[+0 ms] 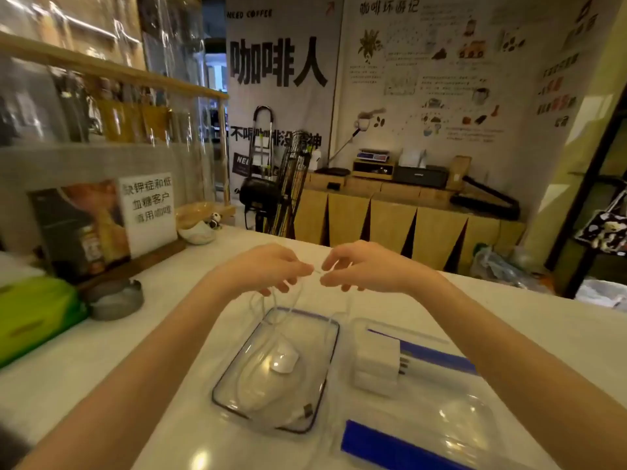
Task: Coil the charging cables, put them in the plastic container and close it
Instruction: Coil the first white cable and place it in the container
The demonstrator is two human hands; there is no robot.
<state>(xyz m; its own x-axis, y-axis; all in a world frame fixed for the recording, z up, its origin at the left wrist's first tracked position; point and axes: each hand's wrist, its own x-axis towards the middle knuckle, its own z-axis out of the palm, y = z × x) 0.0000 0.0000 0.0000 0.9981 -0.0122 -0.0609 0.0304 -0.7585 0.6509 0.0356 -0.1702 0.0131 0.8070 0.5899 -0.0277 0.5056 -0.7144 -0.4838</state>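
Note:
Both my hands are raised over the white counter, pinching a thin white charging cable (291, 301) between them. My left hand (273, 268) and my right hand (359, 266) almost touch at the fingertips. Loops of the cable hang down from my left hand into the clear plastic container (234, 407), which lies below with a dark rim. Inside it lie a white puck-shaped charger (284, 358) and more coiled cable with a plug end (307, 410). To the right lies the clear lid (451, 432) with blue clips, and white chargers (376, 362) rest on it.
A round metal ashtray (113, 300) and a green packet (34, 313) sit at the left. Behind them stands a sign holder (149, 212) with a small dish (196, 232). The counter's far edge runs behind my hands.

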